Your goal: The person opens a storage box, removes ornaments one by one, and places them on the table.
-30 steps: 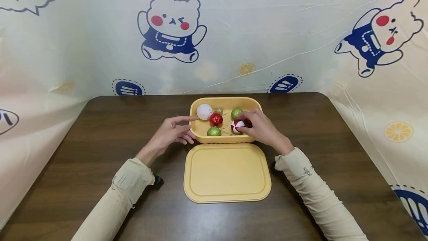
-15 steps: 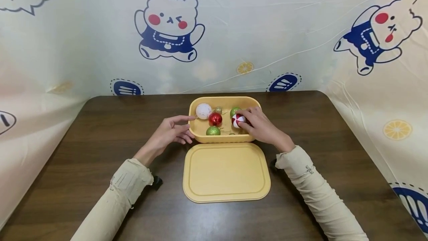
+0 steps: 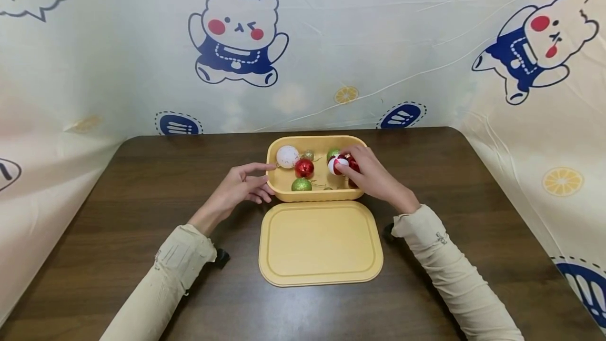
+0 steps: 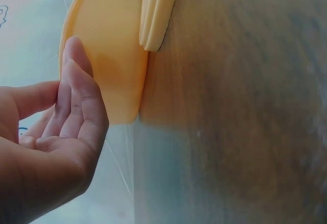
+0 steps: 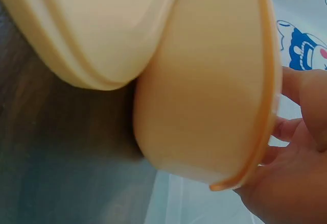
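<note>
A yellow box [image 3: 316, 193] stands on the dark wooden table [image 3: 118, 199], with its yellow lid [image 3: 320, 242] lying flat in front of it. Inside lie a white ball [image 3: 287, 156], a red ball [image 3: 304, 168] and a green glitter ball [image 3: 301, 185]. My right hand [image 3: 366, 172] reaches into the box and pinches a red-and-white striped ball [image 3: 337, 164], lifted near a second green ball [image 3: 332, 153]. My left hand [image 3: 243, 186] rests with straight fingers against the box's left wall [image 4: 110, 55]. The right wrist view shows only the box's outer wall [image 5: 209, 96] and lid [image 5: 97, 25].
A cartoon-printed plastic sheet [image 3: 303, 46] walls in the table at the back and on both sides. The table's rounded corners [image 3: 456, 136] lie close to the sheet.
My right hand has lifted the striped ball up and slightly away from me inside the box. The left hand has stayed at the box's left wall.
</note>
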Tool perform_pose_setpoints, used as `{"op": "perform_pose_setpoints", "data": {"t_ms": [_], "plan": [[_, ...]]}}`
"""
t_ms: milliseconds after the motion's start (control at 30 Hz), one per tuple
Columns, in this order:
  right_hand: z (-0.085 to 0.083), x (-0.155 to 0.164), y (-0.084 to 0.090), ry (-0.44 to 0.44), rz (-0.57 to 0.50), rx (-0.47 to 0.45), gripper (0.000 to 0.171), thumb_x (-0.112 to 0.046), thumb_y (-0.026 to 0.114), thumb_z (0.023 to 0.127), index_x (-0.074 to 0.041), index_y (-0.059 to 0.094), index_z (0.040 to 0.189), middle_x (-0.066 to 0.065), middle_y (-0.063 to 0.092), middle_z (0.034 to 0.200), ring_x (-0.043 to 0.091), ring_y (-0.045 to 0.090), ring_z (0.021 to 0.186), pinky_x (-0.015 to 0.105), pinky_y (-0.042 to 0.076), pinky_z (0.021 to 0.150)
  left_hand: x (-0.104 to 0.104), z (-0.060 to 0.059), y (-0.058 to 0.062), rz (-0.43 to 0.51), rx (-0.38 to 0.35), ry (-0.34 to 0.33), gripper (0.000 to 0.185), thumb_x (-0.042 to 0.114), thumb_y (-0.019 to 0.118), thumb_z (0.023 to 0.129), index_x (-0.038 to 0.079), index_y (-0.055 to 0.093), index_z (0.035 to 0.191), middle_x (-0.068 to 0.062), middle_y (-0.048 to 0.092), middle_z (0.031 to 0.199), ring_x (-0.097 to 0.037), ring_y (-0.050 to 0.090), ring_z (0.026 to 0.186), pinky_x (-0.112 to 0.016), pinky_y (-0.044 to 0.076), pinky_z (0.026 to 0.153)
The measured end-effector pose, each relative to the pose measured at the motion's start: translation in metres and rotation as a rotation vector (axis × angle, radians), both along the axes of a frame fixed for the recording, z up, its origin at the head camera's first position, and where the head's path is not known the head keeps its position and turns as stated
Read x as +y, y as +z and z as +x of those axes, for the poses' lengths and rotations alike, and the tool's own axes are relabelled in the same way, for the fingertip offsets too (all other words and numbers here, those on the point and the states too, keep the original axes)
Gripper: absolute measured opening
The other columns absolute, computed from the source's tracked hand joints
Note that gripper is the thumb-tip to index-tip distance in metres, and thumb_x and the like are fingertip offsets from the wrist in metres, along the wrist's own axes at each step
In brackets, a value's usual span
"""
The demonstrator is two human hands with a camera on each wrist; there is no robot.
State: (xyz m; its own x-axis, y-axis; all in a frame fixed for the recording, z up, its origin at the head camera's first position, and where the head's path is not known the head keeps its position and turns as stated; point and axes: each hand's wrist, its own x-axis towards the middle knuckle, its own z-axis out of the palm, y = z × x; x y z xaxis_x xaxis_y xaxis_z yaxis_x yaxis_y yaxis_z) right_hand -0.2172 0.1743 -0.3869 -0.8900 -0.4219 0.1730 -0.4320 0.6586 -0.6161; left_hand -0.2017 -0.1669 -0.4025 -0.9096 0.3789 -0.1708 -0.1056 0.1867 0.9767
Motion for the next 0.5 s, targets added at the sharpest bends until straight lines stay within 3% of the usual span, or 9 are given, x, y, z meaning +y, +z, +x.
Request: {"op": "perform_pose_setpoints", "data": {"t_ms": [267,500], "plan": [[0.003,0.005,0.011,-0.029,-0.027,0.001,0.041,-0.028,0.061,0.101,-0.003,0.05,0.131,0.015,0.054,0.124,0.031,0.047,0.116,0.049,0.044,0.102,0.0,0.001,0.001,-0.012,0.008,-0.007,0.039,0.011,0.053,0.104,0.004,0.051,0.142,-0.018,0.074,0.091,-0.026,0.072,0.074,-0.034,0.059,0.067],[0.002,0.009,0.014,-0.026,-0.074,0.003,0.038,-0.025,0.061,0.101,-0.002,0.051,0.129,0.015,0.062,0.118,0.028,0.062,0.102,0.045,0.054,0.091,0.0,0.001,0.0,-0.017,0.012,-0.011,0.04,0.012,0.054,0.104,0.004,0.051,0.142,-0.019,0.073,0.093,-0.026,0.072,0.075,-0.032,0.059,0.067]]}}
